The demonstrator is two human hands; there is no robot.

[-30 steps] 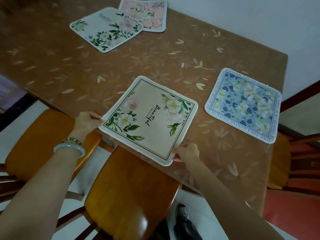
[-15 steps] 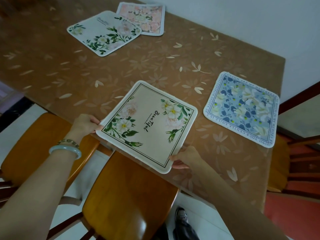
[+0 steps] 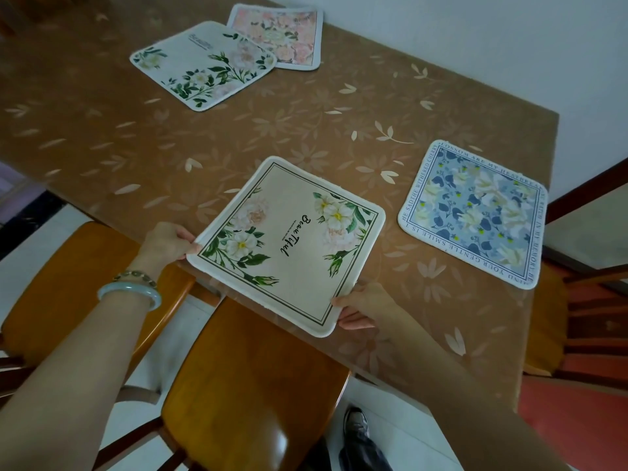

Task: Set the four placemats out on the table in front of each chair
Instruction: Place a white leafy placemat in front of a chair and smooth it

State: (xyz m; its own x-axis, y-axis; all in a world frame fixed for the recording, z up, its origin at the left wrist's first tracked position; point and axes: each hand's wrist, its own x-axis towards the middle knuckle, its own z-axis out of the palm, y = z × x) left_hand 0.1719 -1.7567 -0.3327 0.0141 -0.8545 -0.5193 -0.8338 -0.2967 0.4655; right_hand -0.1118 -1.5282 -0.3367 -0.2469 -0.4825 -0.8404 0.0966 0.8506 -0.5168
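Note:
A cream placemat point(image 3: 289, 243) with white flowers and the word "Beautiful" lies at the near edge of the brown table point(image 3: 306, 130), its near side overhanging the edge slightly. My left hand point(image 3: 168, 244) pinches its left corner. My right hand point(image 3: 363, 307) grips its near right corner. A blue floral placemat point(image 3: 475, 212) lies flat to the right. At the far side a white placemat with green leaves point(image 3: 204, 64) overlaps a pink floral placemat point(image 3: 282, 35).
A wooden chair seat point(image 3: 255, 385) stands directly below the cream mat, and another chair seat point(image 3: 68, 283) stands to its left. A third chair point(image 3: 584, 317) stands at the table's right end. A white wall runs behind the table. A shoe shows on the floor.
The cream placemat has settled a little lower toward the table edge with both hands still on its corners. The view has shifted slightly.

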